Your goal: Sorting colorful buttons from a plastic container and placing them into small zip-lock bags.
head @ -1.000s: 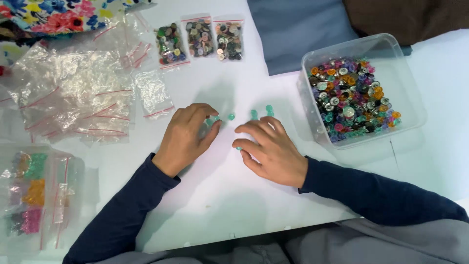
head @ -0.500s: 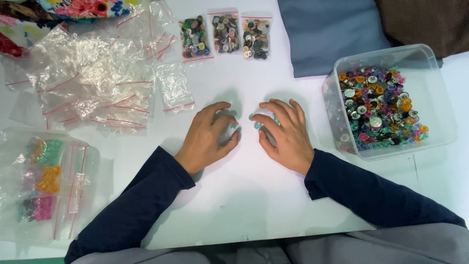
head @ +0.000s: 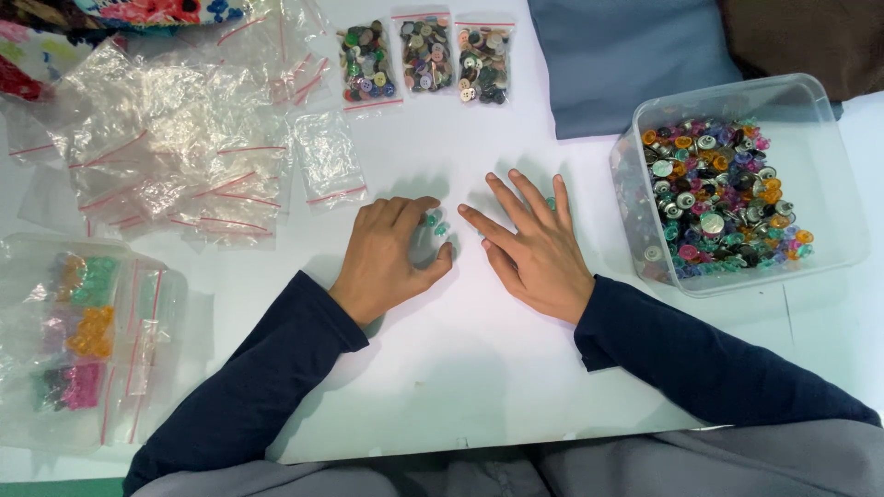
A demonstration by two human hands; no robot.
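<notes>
While both hands rest on the white table in the head view, the left hand curls loosely over a few small teal buttons at its fingertips, cupping rather than pinching them. The right hand lies flat with fingers spread, another teal piece peeking out between them. Gathering these well seems to call for sweeping gently with the fingertips, keeping the pieces close together. A clear tub of mixed buttons stands just right, empty zip bags lie to the left, and three filled bags sit above. How many buttons lie under the palms is hidden.
</notes>
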